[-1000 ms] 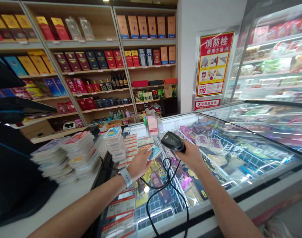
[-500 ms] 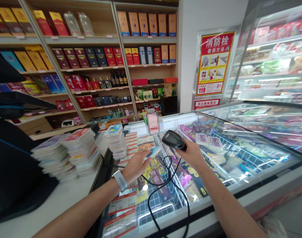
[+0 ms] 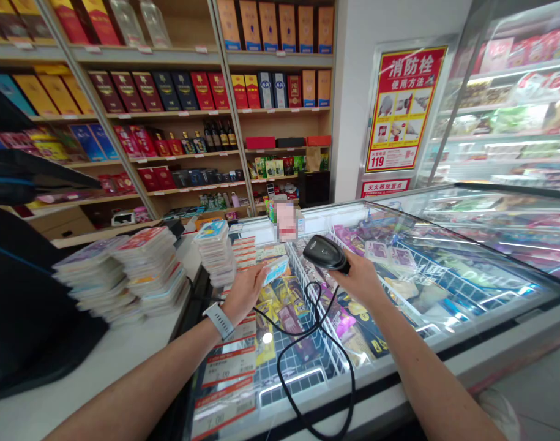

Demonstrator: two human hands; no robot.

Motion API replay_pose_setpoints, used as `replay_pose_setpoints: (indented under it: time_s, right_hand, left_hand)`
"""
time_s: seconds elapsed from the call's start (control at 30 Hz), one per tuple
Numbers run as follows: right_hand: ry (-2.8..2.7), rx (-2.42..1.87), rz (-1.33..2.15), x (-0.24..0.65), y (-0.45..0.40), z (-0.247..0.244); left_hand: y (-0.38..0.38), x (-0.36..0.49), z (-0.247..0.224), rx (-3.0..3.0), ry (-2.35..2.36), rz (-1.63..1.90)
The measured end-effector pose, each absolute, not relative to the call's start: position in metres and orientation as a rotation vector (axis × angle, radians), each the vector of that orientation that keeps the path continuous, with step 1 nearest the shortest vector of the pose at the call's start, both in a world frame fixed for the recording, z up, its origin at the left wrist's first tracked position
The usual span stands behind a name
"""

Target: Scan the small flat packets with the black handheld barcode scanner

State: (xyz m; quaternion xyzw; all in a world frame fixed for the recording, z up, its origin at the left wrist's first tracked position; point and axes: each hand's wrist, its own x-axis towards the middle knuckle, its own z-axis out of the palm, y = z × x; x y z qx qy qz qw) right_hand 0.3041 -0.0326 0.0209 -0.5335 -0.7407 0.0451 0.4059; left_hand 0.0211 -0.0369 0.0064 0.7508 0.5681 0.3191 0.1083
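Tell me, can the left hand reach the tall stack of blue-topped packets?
Probably yes: the left hand is right beside the tall stack of blue-topped packets, nothing between, though it holds a small blue packet.

Wooden shelves [image 3: 270, 59] are filling the upper left of the frame, a white pillar [image 3: 348, 92] is carrying a red poster [image 3: 403, 110], and a pale floor [image 3: 541, 398] is showing at lower right.

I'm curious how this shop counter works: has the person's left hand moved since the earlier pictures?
Yes: the left hand has shifted left, closer to the tall stack of packets.
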Motion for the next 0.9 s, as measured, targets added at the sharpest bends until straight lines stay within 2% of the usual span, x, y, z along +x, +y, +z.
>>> replay_pose_setpoints:
  time_s: [0.67, 0.9]
  right_hand:
    - [-1.868, -1.347, 0.096, 0.306, -0.032, 0.021]
    - [-1.844, -1.341, 0.098, 0.306, -0.032, 0.022]
  left_hand:
    - [-0.030, 0.012, -0.002, 1.843, 1.513, 0.994]
    - [-0.029, 0.008, 0.002, 2.038, 1.613, 0.989]
